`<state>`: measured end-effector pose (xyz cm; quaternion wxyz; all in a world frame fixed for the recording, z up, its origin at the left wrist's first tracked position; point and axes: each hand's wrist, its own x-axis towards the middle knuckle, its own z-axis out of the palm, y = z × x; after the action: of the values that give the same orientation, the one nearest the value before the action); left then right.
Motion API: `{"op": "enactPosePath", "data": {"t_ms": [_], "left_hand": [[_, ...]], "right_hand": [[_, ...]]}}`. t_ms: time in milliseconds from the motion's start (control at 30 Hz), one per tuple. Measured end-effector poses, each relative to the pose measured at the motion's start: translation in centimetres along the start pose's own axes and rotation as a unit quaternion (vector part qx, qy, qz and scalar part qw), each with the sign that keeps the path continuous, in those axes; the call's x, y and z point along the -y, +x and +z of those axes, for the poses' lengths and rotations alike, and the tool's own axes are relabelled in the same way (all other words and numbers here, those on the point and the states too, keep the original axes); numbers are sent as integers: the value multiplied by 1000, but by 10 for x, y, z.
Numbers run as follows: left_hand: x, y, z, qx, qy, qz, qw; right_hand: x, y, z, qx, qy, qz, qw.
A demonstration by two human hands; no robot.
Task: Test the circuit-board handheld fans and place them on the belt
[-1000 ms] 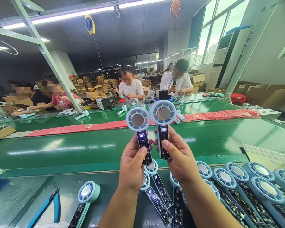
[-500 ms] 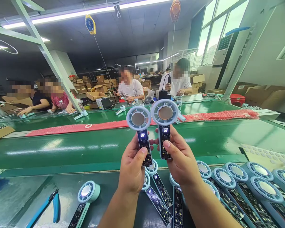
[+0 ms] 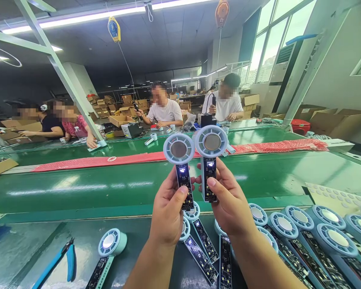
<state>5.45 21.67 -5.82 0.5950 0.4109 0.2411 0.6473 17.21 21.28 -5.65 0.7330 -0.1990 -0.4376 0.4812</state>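
My left hand (image 3: 170,208) grips a light-blue handheld fan (image 3: 178,149) upright by its handle, thumb on the exposed black circuit board. In my right hand (image 3: 228,196) is a second handheld fan (image 3: 211,141), held the same way beside the first, their round heads close together. A lit display on each board seems to read 40. Below my hands, more fans with bare boards (image 3: 201,257) lie on the bench, partly hidden by my forearms.
Blue-handled nippers (image 3: 55,263) and a single fan (image 3: 111,245) lie at the left. Several fans (image 3: 301,216) crowd the right, near a sheet of round stickers (image 3: 337,196). Beyond runs a green conveyor (image 3: 93,188) with a red mesh strip (image 3: 156,156); co-workers sit across it.
Both displays have gone from 20 to 40. The two fans have shifted very slightly right, still in my hands. Across the belt, a co-worker has raised a tool.
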Motion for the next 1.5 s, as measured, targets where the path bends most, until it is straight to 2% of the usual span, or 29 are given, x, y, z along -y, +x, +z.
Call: {"op": "enactPosePath", "data": {"t_ms": [233, 367, 500, 767, 900, 1233, 1500], "left_hand": [[2, 1, -1, -16, -5, 19, 1000], [1, -1, 1, 22, -20, 28, 999], [-2, -2, 3, 54, -27, 32, 998], [1, 3, 2, -5, -14, 5, 1000], [-1, 3, 3, -5, -21, 4, 1000], [-2, 2, 2, -49, -14, 29, 998], [-5, 2, 2, -21, -26, 20, 999]], "right_hand": [[-1, -2, 2, -4, 7, -24, 1000], [-1, -4, 1, 8, 10, -13, 1000], [-1, -4, 1, -20, 8, 18, 1000], [4, -3, 7, 0, 4, 14, 1000], [3, -3, 7, 13, 0, 7, 1000], [-2, -4, 0, -14, -44, -3, 999], [-2, -6, 1, 22, -14, 4, 1000]]}}
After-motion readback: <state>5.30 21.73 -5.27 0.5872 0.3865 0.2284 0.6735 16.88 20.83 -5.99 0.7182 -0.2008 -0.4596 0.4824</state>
